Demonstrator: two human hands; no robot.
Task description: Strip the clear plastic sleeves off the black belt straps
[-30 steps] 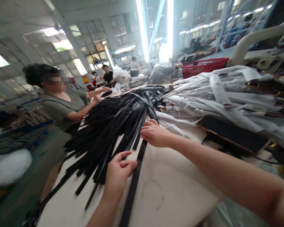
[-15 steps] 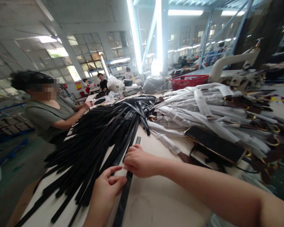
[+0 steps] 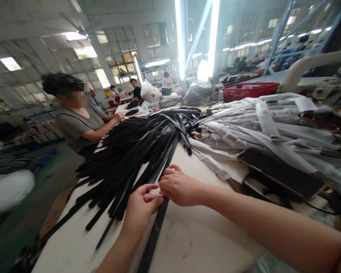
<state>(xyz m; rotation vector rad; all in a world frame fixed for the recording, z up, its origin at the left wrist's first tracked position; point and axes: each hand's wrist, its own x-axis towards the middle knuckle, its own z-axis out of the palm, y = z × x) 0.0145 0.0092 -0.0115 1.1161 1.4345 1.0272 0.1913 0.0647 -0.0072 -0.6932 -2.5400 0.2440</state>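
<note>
One black strap (image 3: pixel 157 227) runs up the pale table (image 3: pixel 184 242) from the bottom edge and passes under my hands. My right hand (image 3: pixel 177 186) is closed over it, fingers curled down onto the strap. My left hand (image 3: pixel 143 203) is closed at the strap's left side, thumb and fingers pinched near my right fingertips; something small and pale shows between the two hands, too unclear to name. Beyond them a big fan of black straps (image 3: pixel 125 151) covers the left and middle of the table.
Straps wrapped in white (image 3: pixel 227 132) are heaped at the right, with a dark phone (image 3: pixel 281 172) in front. A red basket (image 3: pixel 248 91) stands behind, beside a machine arm (image 3: pixel 307 66). Across the table at the left is a person (image 3: pixel 76 121).
The view has turned left, so the scene sits farther right. My right hand has slid slightly down the strap, whose upper tip no longer shows clearly. Both hands stay close together.
</note>
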